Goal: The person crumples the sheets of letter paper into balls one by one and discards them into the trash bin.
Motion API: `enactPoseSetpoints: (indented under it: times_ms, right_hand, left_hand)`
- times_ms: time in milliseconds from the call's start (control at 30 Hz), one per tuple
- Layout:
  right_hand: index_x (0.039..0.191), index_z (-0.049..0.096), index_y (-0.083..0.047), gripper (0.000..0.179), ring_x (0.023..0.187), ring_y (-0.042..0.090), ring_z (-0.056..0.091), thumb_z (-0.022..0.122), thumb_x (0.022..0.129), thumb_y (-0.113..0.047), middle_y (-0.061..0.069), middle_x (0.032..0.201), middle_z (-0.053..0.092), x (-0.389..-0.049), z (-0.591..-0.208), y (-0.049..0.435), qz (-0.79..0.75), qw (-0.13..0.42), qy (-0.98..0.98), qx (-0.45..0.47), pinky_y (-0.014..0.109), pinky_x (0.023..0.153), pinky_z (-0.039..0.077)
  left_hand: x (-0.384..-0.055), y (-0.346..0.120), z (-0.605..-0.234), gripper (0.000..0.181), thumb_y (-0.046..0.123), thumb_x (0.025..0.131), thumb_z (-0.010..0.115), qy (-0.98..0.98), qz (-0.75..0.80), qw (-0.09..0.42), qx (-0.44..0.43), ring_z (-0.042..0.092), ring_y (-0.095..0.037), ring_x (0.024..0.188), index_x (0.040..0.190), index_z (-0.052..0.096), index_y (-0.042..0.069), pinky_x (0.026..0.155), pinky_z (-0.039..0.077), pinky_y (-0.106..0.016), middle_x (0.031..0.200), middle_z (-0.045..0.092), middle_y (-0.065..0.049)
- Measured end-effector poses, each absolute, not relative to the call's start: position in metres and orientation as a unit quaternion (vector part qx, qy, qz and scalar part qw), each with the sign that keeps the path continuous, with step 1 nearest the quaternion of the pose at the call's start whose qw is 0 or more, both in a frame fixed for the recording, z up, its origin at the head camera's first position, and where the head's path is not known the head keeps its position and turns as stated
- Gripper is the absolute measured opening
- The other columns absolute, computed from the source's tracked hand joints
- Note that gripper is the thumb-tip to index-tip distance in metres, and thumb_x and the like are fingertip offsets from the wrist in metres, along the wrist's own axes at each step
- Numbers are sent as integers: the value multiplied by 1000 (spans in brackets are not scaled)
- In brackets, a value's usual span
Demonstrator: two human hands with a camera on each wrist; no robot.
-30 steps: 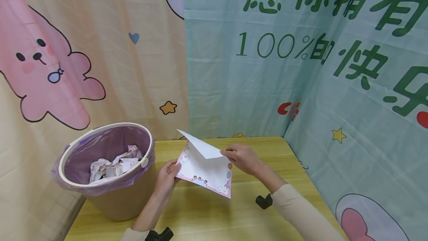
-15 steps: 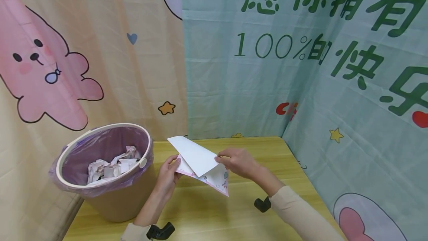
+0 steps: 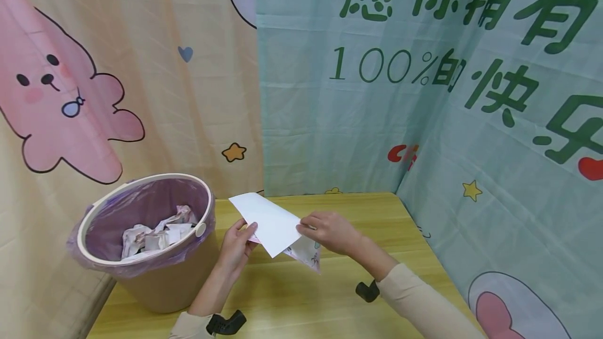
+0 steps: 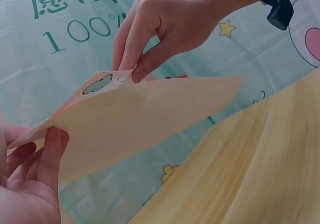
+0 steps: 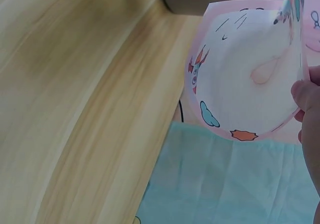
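A sheet of paper (image 3: pixel 266 224), plain white on one face and printed with a pink cartoon border on the other, is held above the table between both hands. Its far part bends over toward the front, so the white back covers most of the printed face in the head view. At the left edge my left hand (image 3: pixel 237 247) pinches the sheet between thumb and fingers. My right hand (image 3: pixel 330 232) pinches the bent-over part at its right side. In the right wrist view the printed face (image 5: pixel 240 68) curves like a loop.
To the left stands a brown bin (image 3: pixel 165 292) with a purple liner (image 3: pixel 141 198) and a white rim. Crumpled papers (image 3: pixel 157 234) lie inside it. Below the hands is a wooden table (image 3: pixel 301 307); printed curtains (image 3: pixel 301 119) hang behind and at the right.
My right hand has moved slightly left and down, bending the far part of the sheet further over toward the front. The left hand keeps its pinch on the left edge.
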State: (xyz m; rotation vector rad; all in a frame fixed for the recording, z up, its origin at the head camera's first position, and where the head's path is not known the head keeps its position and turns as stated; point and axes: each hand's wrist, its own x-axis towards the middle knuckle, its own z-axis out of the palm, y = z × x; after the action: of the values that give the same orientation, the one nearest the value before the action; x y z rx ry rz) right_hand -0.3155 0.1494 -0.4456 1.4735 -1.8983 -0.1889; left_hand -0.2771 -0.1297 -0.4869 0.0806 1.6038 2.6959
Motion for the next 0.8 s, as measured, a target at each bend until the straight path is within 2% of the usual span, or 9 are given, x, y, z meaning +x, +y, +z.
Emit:
enactPoseSetpoints:
  times_ms: [267,433,600,733,800]
  right_hand:
    - [112,76,-13,39,94,16,71,93,76,-8,1,108,74,-314,-449,150,-47,345,-742,573,27,76,60]
    - [111,76,-13,38,95,16,71,94,77,-15,2,107,74,-315,-450,155,11,320,-753,575,27,78,60]
    - [120,76,-7,54,101,22,69,97,73,-22,7,114,72,-315,-447,161,154,260,-783,544,29,80,60]
    - [129,71,-3,58,112,28,67,93,78,-20,12,125,69,-318,-442,162,294,200,-807,471,35,84,60]
    - [137,65,-1,62,116,33,65,90,82,-18,15,131,66,-320,-440,161,368,145,-816,421,40,88,59]
  left_hand:
    - [-277,-131,-486,35,-6,103,53,505,863,-7,17,69,-16,85,136,47,-17,75,59,-24,103,67,-10]
    - [-277,-131,-483,20,-8,100,59,511,860,-20,5,62,-14,82,120,59,-12,70,56,-21,98,58,-7]
    - [-275,-131,-478,21,-11,97,62,537,843,-36,3,63,-14,82,118,64,-12,69,56,-21,96,65,-7]
    - [-273,-133,-475,20,-13,95,65,547,836,-34,14,63,-13,77,115,65,-14,64,55,-20,92,67,-8]
    - [-272,-134,-474,17,-14,94,66,546,837,-27,19,64,-14,75,110,67,-12,63,55,-21,90,66,-9]
